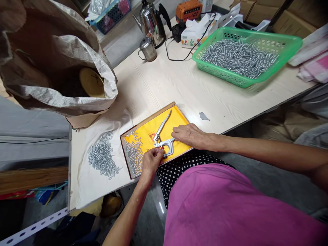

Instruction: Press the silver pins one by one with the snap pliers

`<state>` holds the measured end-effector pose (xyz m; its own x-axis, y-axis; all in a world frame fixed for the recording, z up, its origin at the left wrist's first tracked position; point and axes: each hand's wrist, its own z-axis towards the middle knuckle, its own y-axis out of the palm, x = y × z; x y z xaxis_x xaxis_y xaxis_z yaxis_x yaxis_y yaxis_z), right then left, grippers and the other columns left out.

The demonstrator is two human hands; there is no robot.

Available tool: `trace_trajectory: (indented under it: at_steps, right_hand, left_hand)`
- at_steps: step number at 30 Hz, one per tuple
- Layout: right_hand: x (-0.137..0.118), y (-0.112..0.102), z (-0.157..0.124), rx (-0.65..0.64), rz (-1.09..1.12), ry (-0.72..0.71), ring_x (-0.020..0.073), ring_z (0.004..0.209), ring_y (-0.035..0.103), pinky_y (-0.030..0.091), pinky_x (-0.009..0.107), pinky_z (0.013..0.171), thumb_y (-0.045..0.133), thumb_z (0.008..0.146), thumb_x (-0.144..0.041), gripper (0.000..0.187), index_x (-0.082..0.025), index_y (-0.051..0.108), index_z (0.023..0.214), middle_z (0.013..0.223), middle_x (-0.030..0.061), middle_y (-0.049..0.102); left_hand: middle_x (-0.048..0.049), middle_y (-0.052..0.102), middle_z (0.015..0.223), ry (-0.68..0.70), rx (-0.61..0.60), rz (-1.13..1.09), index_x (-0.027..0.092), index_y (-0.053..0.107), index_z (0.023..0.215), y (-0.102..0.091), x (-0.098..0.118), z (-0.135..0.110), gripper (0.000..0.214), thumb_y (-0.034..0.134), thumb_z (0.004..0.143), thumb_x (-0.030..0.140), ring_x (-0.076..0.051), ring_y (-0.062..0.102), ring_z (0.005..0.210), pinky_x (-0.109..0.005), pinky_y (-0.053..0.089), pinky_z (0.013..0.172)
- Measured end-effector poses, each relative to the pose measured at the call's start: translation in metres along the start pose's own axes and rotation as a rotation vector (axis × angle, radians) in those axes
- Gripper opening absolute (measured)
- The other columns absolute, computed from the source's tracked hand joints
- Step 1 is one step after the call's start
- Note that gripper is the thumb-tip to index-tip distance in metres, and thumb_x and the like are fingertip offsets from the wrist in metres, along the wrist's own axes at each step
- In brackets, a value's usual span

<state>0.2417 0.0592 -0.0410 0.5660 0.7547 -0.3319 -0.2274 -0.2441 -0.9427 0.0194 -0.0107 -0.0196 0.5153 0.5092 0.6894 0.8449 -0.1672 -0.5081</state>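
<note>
Silver hand pliers [169, 146] with a red part near the jaw lie over a shallow tray [179, 119] lined in yellow. My right hand [191, 135] is closed on one handle of the pliers, its fingers curled at the tray's right side. The other handle [163, 123] stands spread away toward the far edge. By the jaw, my left hand [151, 160] is closed in a pinch; whatever its fingertips hold is too small to make out. Small metal pins [134, 153] lie scattered in the tray's left end, beside my left hand.
A pile of similar metal pins [102, 155] lies on the table [159, 82] left of the tray. A green basket [220, 73] full of metal pieces stands at the back right. A large open sack [89, 112], a kettle [151, 20] and a metal cup [148, 51] are farther back.
</note>
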Motion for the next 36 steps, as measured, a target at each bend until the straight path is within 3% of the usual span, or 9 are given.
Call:
trace_trajectory:
  at_steps: [2, 6, 8, 10, 14, 22, 27, 31, 36]
  right_hand:
    - [0.004, -0.003, 0.003, 0.022, -0.015, 0.010, 0.0221, 0.090, 0.054, 0.037, 0.033, 0.069, 0.057, 0.095, -0.025, 0.013, -0.016, 0.060, 0.104, 0.113, 0.0122, 0.064]
    - [0.023, -0.006, 0.014, 0.117, -0.077, -0.002, 0.0386, 0.128, 0.042, 0.041, 0.048, 0.096, 0.078, 0.077, -0.051, 0.073, -0.012, 0.051, 0.132, 0.150, 0.0227, 0.042]
    - [0.033, -0.006, 0.021, 0.111, -0.099, -0.031, 0.0424, 0.138, 0.032, 0.037, 0.053, 0.104, 0.080, 0.072, -0.057, 0.091, -0.010, 0.044, 0.141, 0.151, 0.0240, 0.040]
    - [0.040, -0.007, 0.027, 0.078, -0.115, -0.066, 0.0425, 0.137, 0.033, 0.035, 0.054, 0.106, 0.078, 0.071, -0.061, 0.096, -0.008, 0.043, 0.143, 0.144, 0.0238, 0.047]
    - [0.043, -0.013, 0.037, 0.042, -0.165, -0.104, 0.0373, 0.119, 0.047, 0.036, 0.052, 0.104, 0.073, 0.074, -0.064, 0.089, -0.008, 0.047, 0.138, 0.129, 0.0190, 0.056]
    - [0.036, -0.022, 0.040, -0.050, -0.221, -0.072, 0.0295, 0.103, 0.049, 0.040, 0.042, 0.088, 0.070, 0.080, -0.061, 0.057, -0.012, 0.062, 0.109, 0.109, 0.0129, 0.060]
    - [0.032, -0.020, 0.033, -0.060, -0.157, -0.083, 0.0251, 0.094, 0.050, 0.040, 0.036, 0.080, 0.073, 0.083, -0.049, 0.039, -0.013, 0.064, 0.096, 0.101, 0.0115, 0.061]
    - [0.026, -0.016, 0.027, -0.042, -0.155, -0.076, 0.0249, 0.092, 0.051, 0.040, 0.036, 0.078, 0.072, 0.085, -0.044, 0.035, -0.013, 0.063, 0.097, 0.098, 0.0120, 0.062]
    - [0.023, -0.016, 0.020, -0.029, -0.163, -0.057, 0.0267, 0.098, 0.052, 0.042, 0.039, 0.084, 0.074, 0.081, -0.049, 0.048, -0.013, 0.061, 0.110, 0.108, 0.0128, 0.062]
  left_hand:
    - [0.0021, 0.054, 0.048, -0.003, 0.006, -0.021, 0.016, 0.063, 0.063, 0.000, -0.001, -0.001, 0.043, 0.068, 0.069, 0.058, -0.010, 0.043, 0.045, -0.022, 0.029, 0.046]
    - [0.0023, 0.054, 0.049, -0.001, 0.008, -0.043, 0.016, 0.064, 0.065, 0.001, -0.003, -0.002, 0.045, 0.069, 0.068, 0.060, -0.009, 0.043, 0.046, -0.021, 0.029, 0.046]
    - [0.0026, 0.053, 0.050, 0.000, 0.007, -0.046, 0.016, 0.064, 0.065, 0.002, -0.004, -0.003, 0.044, 0.068, 0.069, 0.060, -0.009, 0.043, 0.046, -0.021, 0.029, 0.047]
    - [0.0027, 0.053, 0.050, -0.001, 0.015, -0.041, 0.016, 0.063, 0.065, 0.002, -0.005, -0.003, 0.044, 0.067, 0.070, 0.059, -0.009, 0.043, 0.046, -0.021, 0.029, 0.047]
    - [0.0031, 0.053, 0.051, 0.001, 0.035, -0.039, 0.015, 0.064, 0.066, 0.003, -0.008, -0.003, 0.044, 0.067, 0.070, 0.059, -0.009, 0.043, 0.047, -0.021, 0.029, 0.047]
    - [0.0013, 0.056, 0.054, 0.048, 0.077, 0.070, 0.016, 0.065, 0.068, 0.001, -0.011, -0.005, 0.040, 0.063, 0.079, 0.055, -0.012, 0.049, 0.050, -0.024, 0.036, 0.051]
    - [-0.0105, 0.067, 0.101, 0.458, 0.353, 0.422, 0.016, 0.068, 0.103, 0.011, 0.003, -0.014, 0.027, 0.062, 0.090, 0.039, -0.023, 0.064, 0.092, -0.036, 0.053, 0.083]
    - [-0.0175, 0.057, 0.135, 0.711, 0.287, 0.721, 0.015, 0.051, 0.135, 0.026, 0.018, 0.002, 0.053, 0.068, 0.087, 0.031, -0.033, 0.050, 0.125, -0.050, 0.046, 0.105]
    - [-0.0203, 0.057, 0.132, 0.707, 0.119, 0.918, 0.007, 0.042, 0.140, 0.030, 0.036, 0.024, 0.060, 0.064, 0.088, 0.027, -0.033, 0.052, 0.118, -0.050, 0.044, 0.105]
